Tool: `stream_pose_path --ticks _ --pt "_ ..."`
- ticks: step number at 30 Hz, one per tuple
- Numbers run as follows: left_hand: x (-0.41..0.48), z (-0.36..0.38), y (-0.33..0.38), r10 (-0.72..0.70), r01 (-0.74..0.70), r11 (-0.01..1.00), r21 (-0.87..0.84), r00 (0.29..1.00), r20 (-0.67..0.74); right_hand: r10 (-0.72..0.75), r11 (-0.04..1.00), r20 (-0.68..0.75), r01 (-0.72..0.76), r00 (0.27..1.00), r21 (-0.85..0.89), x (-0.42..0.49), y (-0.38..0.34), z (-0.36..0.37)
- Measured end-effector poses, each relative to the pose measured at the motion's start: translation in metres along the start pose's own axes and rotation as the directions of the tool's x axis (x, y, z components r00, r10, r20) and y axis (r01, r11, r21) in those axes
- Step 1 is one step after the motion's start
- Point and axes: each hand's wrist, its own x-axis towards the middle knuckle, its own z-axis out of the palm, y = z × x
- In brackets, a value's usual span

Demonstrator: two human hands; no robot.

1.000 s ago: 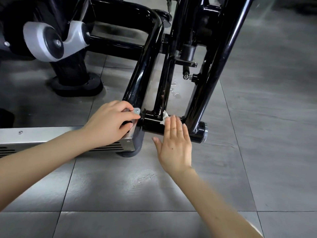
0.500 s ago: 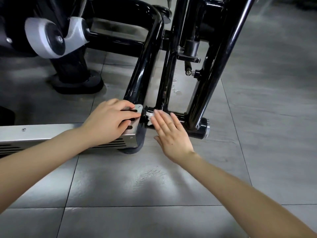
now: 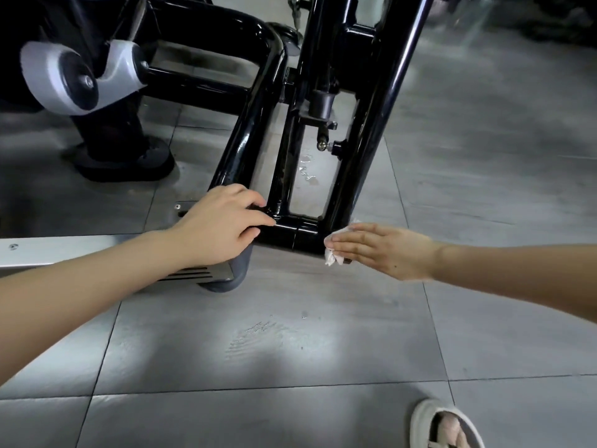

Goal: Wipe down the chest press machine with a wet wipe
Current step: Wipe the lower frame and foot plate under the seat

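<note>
Step in hand: wiping the right end of the low cross tube (image 3: 302,234) of the chest press machine (image 3: 371,124). My right hand (image 3: 384,250) lies flat, fingers straight and pressed together. It pushes the wet wipe (image 3: 332,258) against the tube end, at the foot of the sloped upright. The wipe is white and bunched, and shows only around the fingertips. My left hand (image 3: 223,224) braces me: its fingers curl over the end of the silver base cover (image 3: 64,250), tips touching the tube joint.

To do this well, I judge that I should keep the pressure flat, roll the wipe round the tube end and underside, then work into the joints, where dirt likely collects. The frame is round tube in gloss black, smooth and reflective, so streaks would show. The cover is pale metal with slots. The grey floor tiles (image 3: 290,334) are matt, with what look like wet spots between the uprights.
</note>
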Motion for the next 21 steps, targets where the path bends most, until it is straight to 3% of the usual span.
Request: stream_pose_path --ticks 5,8,10,12,15,18,21 --pt "0.023 0.008 0.025 -0.088 0.082 0.983 -0.161 0.996 -0.026 -0.009 0.997 0.015 0.008 1.0 0.072 -0.009 0.01 -0.002" --pt "0.034 0.014 0.042 -0.129 0.124 0.961 -0.246 0.992 -0.006 0.198 0.968 -0.06 -0.186 0.978 0.167 -0.015 -0.02 0.014" --pt "0.039 0.019 0.049 -0.115 0.105 0.96 -0.261 0.993 -0.023 0.418 0.876 -0.128 -0.362 0.899 0.32 -0.011 -0.048 0.022" --pt "0.041 0.022 0.051 -0.142 0.136 0.959 -0.249 0.99 -0.007 0.599 0.701 -0.148 -0.425 0.787 0.573 0.001 -0.068 0.026" --pt "0.044 0.022 0.053 -0.253 0.254 0.922 -0.293 0.967 0.044 0.835 0.278 -0.066 -0.314 0.547 0.908 0.016 -0.081 0.016" --pt "0.052 0.015 0.06 -0.353 0.359 0.861 -0.361 0.932 0.085 0.913 -0.065 0.128 -0.171 0.387 0.983 0.024 -0.073 0.005" --pt "0.063 0.003 0.069 -0.41 0.418 0.81 -0.411 0.905 0.112 0.821 -0.431 0.447 -0.127 0.354 0.893 0.028 -0.046 -0.003"
